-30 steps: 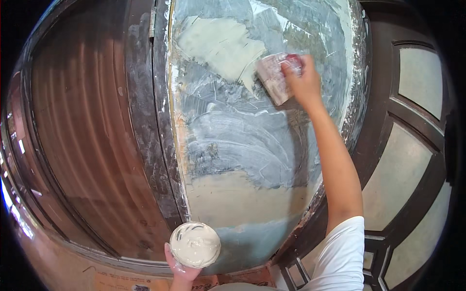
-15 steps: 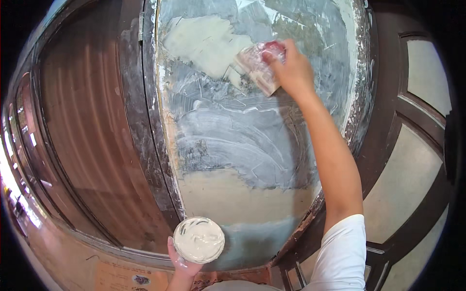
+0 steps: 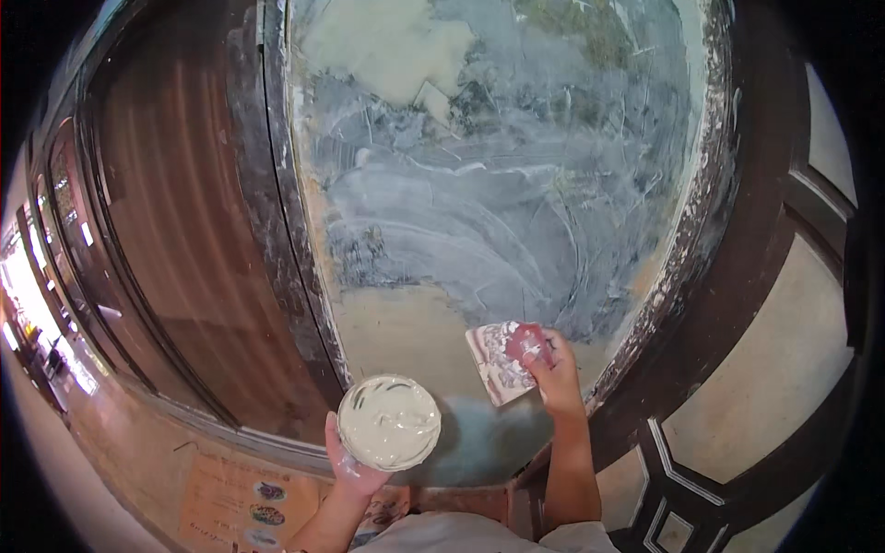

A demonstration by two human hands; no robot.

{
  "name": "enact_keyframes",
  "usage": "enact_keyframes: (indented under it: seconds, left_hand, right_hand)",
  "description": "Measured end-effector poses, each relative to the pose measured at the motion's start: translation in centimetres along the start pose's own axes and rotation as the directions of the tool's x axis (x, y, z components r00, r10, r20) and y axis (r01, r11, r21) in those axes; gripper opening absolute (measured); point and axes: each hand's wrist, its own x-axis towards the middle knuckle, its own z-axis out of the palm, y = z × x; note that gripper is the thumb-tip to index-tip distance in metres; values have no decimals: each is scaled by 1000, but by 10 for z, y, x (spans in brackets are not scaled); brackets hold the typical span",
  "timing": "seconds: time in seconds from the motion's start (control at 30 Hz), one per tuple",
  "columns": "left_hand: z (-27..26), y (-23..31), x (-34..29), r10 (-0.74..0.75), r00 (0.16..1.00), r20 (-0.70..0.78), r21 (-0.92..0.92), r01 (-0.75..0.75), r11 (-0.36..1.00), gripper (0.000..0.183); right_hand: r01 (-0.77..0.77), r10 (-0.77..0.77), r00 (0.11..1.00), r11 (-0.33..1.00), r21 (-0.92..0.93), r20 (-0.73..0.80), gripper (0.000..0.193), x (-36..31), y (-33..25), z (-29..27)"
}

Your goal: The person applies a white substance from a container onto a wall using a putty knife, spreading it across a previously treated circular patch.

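Low in the view, my left hand (image 3: 353,468) supports a round tub of cream-white putty (image 3: 391,424) from its left side and underneath. Its putty surface is wet and streaked. To the right, my right hand (image 3: 554,373) grips a putty knife (image 3: 502,369) with a reddish handle part and a wide blade smeared with white. The blade points left toward the tub, apart from it and in front of the wall panel (image 3: 461,230). That panel is grey-blue with white smears, and a pale patch of putty (image 3: 387,46) spreads at its upper left.
A brown wooden door (image 3: 175,230) stands at the left, its dark frame bordering the panel. Dark panelled woodwork with pale insets (image 3: 765,359) fills the right. A printed orange sheet (image 3: 244,502) lies on the floor at lower left.
My right hand has brought the putty knife down from the upper panel to near the tub. The tub in my left hand sits slightly higher and further right in view.
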Motion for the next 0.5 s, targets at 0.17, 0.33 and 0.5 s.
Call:
enact_keyframes:
  seconds: [0.17,0.33,0.5]
  left_hand:
    - [1,-28,11,-39,999,-14,60,40,997,72]
    - [3,-64,20,-120,993,2,18,120,993,71]
    - [6,-93,22,-120,993,-3,-6,120,993,80]
  right_hand:
    - [-260,264,964,931,254,18,27,-29,19,-26]
    - [-413,359,902,879,240,240,35,-35,3,-43]
    - [-481,550,739,835,-268,389,35,-20,-10,-60]
